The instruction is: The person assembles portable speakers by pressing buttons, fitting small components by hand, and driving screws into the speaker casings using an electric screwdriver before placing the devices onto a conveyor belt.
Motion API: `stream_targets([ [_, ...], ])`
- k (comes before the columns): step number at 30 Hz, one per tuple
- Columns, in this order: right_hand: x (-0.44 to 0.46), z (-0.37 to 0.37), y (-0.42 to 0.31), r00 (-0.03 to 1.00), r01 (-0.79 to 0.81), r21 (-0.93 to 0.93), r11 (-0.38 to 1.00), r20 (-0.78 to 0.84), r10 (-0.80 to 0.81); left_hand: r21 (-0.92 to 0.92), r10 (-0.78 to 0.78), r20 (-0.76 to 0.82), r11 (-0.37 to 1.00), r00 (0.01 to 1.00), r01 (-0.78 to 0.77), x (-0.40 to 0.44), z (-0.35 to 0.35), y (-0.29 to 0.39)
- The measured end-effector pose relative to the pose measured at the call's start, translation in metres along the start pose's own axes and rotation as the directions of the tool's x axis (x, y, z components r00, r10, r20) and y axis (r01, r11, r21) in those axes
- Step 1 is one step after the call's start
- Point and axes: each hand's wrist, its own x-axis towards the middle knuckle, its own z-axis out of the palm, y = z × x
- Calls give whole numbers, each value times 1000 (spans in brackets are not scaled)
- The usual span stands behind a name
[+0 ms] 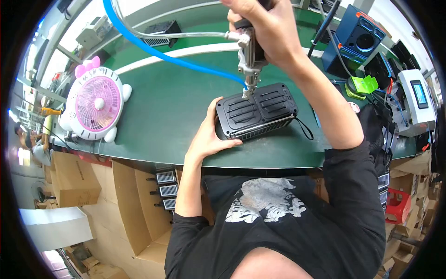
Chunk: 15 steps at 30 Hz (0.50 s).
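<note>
A black ribbed speaker-like box [258,109] with a wrist strap lies on the green table [158,111]. My left hand [209,135] holds its left end, the thumb along the near side and the fingers around the far corner. Above the box, my right hand [274,32] is wrapped round a metal power driver [250,51], which points down. The driver's tip meets or hovers just over the top face of the box; contact cannot be made out. A blue air hose [186,66] and a clear tube run from the driver to the upper left.
A pink and white fan [97,103] stands at the left. At the right are a blue speaker [357,39], a green clip-like item [364,84] and a white device with a screen [418,95]. Below the table edge, an open carton [134,204] holds several solar-panelled units.
</note>
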Motion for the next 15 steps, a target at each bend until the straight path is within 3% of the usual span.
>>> stream_targets([
  [4, 14, -3, -29, 994, 113, -23, 993, -8, -113, 5, 33, -7, 999, 999, -33, 3, 0, -2],
  [8, 22, -13, -80, 940, 342, -51, 938, 26, -341, -68, 38, -9, 997, 999, -39, 1, 4, -7],
  [15, -2, -9, -80, 978, 196, -10, 980, 75, -195, -44, 51, -30, 998, 998, -53, 0, 5, -5],
])
